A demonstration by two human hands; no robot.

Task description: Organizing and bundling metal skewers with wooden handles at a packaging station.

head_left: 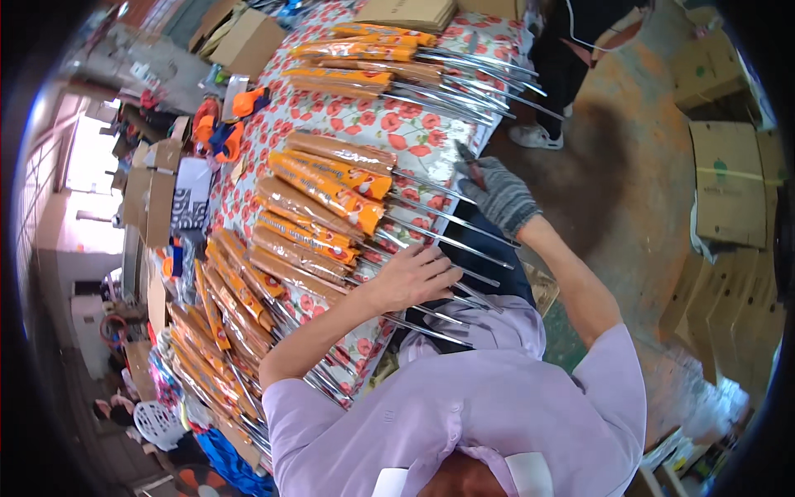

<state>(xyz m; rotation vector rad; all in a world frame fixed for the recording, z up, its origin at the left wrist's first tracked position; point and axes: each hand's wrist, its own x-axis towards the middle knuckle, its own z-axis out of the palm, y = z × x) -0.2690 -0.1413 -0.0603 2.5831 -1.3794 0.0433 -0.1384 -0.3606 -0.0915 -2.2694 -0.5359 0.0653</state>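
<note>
My left hand (414, 277) is bare and lies with its fingers stretched over several metal rods (480, 257) near the table's front edge. These rods stick out of orange and brown wrapped sleeves (331, 186) laid side by side in a row. My right hand (499, 197), in a grey knit glove, is closed around a slim dark tool (468, 157) just past the ends of the row. Its exact kind is hard to make out. A second group of the same wrapped pieces (364, 58) lies farther back on the table.
A red-flowered cloth (406, 124) covers the table. More wrapped pieces (215, 356) are heaped at the left. Orange-and-blue tape dispensers (228, 141) stand along the far left edge. A person in dark trousers (555, 74) stands behind; cardboard boxes (729, 182) are stacked at right.
</note>
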